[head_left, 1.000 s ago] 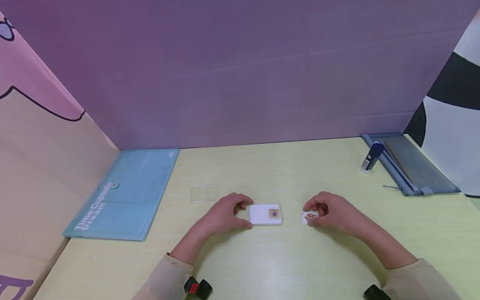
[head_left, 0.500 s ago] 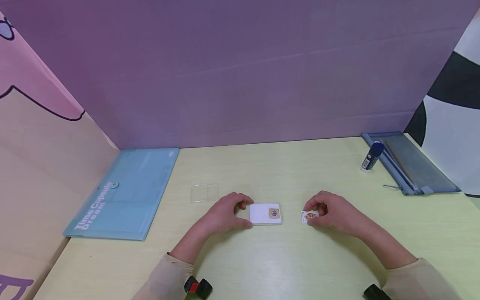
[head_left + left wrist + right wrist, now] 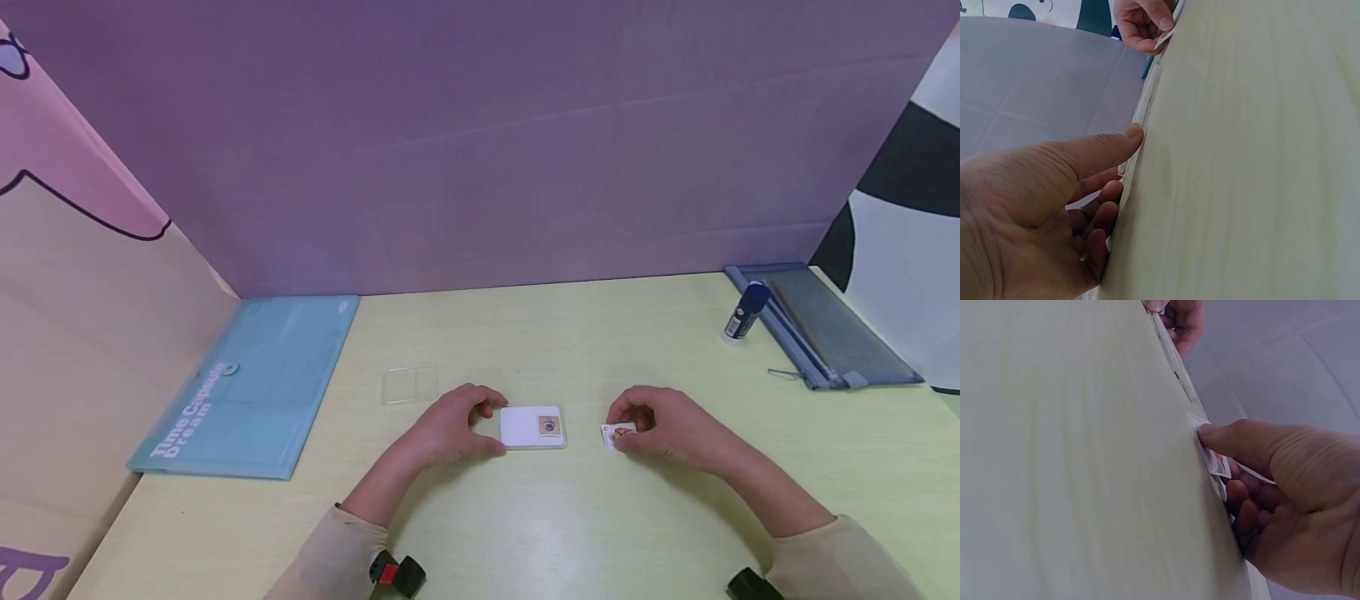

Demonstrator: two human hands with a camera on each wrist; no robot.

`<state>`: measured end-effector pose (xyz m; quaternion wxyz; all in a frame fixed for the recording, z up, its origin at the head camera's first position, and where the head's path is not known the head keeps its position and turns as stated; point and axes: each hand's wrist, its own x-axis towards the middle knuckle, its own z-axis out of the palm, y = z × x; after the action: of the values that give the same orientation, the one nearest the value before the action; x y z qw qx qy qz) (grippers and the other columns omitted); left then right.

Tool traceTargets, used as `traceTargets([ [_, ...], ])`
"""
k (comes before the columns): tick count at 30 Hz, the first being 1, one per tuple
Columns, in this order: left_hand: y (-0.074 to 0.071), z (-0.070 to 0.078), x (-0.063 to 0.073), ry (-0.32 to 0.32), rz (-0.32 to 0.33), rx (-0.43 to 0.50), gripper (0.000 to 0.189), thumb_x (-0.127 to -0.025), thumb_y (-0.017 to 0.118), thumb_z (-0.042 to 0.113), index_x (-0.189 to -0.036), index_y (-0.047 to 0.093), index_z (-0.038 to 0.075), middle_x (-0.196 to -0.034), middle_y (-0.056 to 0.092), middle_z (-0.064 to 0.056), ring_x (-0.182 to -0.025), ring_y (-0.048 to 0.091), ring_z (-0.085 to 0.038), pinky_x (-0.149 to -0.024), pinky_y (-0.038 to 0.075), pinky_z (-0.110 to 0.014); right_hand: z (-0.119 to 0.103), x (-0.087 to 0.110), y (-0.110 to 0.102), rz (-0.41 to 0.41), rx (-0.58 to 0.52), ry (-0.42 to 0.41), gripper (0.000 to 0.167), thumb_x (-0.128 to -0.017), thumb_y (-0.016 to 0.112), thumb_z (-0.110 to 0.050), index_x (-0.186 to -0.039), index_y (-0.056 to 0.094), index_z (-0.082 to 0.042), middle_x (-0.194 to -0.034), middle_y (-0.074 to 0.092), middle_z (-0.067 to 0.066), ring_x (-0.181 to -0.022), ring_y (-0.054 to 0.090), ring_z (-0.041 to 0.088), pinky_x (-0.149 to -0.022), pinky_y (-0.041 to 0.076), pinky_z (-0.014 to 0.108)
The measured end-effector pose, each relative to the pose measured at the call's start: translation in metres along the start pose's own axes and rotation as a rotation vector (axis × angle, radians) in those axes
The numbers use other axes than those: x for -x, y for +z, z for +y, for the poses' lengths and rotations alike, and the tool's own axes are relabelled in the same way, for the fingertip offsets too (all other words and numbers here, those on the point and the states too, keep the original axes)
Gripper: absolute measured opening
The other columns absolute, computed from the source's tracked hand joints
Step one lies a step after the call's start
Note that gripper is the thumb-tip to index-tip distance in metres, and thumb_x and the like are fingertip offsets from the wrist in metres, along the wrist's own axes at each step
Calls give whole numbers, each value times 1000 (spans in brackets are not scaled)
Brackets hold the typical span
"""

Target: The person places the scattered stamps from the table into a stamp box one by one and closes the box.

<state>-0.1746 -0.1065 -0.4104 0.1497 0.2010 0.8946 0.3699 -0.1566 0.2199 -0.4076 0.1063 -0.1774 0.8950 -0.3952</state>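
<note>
At the middle of the table lies a flat white rectangular case [image 3: 519, 427] with clear edges. A small tan stamp [image 3: 549, 426] with a dark round motif lies on its right part. My left hand [image 3: 461, 425] holds the case by its left end, thumb at the near corner and fingers at the far one. To the right, my right hand [image 3: 667, 429] pinches a small white-edged stamp [image 3: 612, 434] with an orange picture, partly covered by the fingers. In the right wrist view this picture stamp [image 3: 1217, 464] tilts close over the tabletop, under the thumb.
A clear plastic lid [image 3: 409, 386] lies behind my left hand. A blue document folder [image 3: 255, 375] lies at the left. At the back right a glue stick [image 3: 745, 313] stands beside a blue zip pouch [image 3: 840, 325]. A purple panel [image 3: 480, 167] closes off the back.
The picture stamp in my right hand has tilted slightly, with a small shift of the fingers. My left hand and the white case stay in place.
</note>
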Motion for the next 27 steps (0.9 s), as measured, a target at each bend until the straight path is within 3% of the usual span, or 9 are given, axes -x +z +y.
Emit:
traceTargets([
  [27,0,0,1,-3,-1,1,51,-79,88,15,-125,64,13,-102,56,1,-93,50,-18,-78,43,-31,3,-1,-3,-38,-58,0,8,-89,77,-10,-96,74,-13,-84,64,-1,-78,56,15,-67,47,25],
])
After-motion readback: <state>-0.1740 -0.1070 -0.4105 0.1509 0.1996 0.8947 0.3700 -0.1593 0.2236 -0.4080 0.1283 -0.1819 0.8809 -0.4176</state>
